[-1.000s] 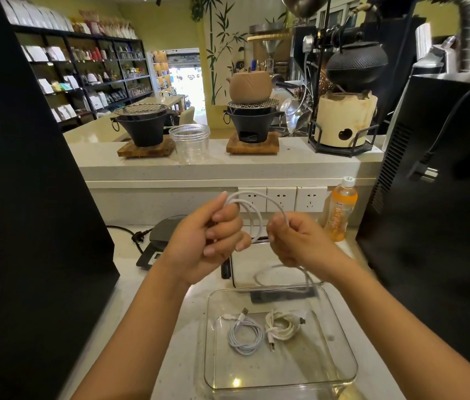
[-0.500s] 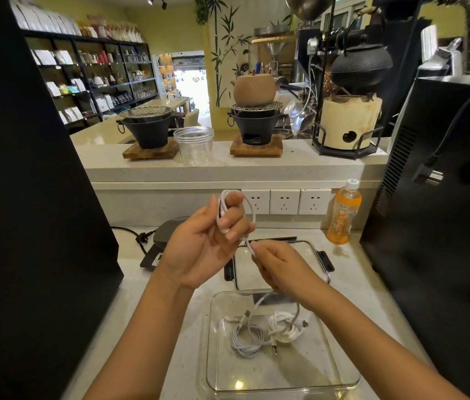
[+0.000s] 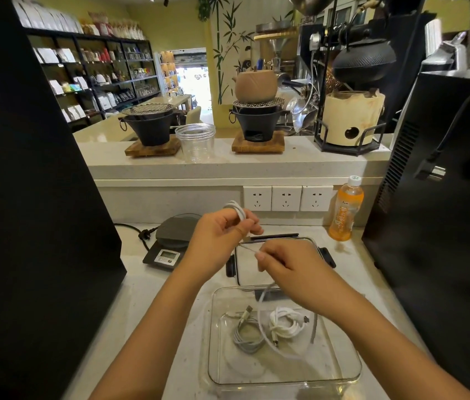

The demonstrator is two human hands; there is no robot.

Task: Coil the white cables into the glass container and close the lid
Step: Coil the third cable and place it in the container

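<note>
My left hand (image 3: pixel 216 241) grips a small coil of white cable (image 3: pixel 238 211) above the counter. My right hand (image 3: pixel 288 268) pinches the same cable's free run just below it. The loose tail hangs down into the glass container (image 3: pixel 346 370) near the front edge. Two coiled white cables lie on its floor: a greyish one (image 3: pixel 246 334) at left, a brighter one (image 3: pixel 287 323) at right. The clear lid (image 3: pixel 311 243) with black clips lies flat behind the container, partly hidden by my hands.
A black digital scale (image 3: pixel 170 241) with its cord sits at left behind my left arm. An orange drink bottle (image 3: pixel 345 210) stands at right by the wall sockets (image 3: pixel 285 197). Tall black machines flank both sides. The raised ledge carries black stoves and a plastic cup (image 3: pixel 196 141).
The wide loop held between both hands has been drawn into a tight coil in my left hand. My right hand dropped lower and slid along the cable, shortening the hanging tail.
</note>
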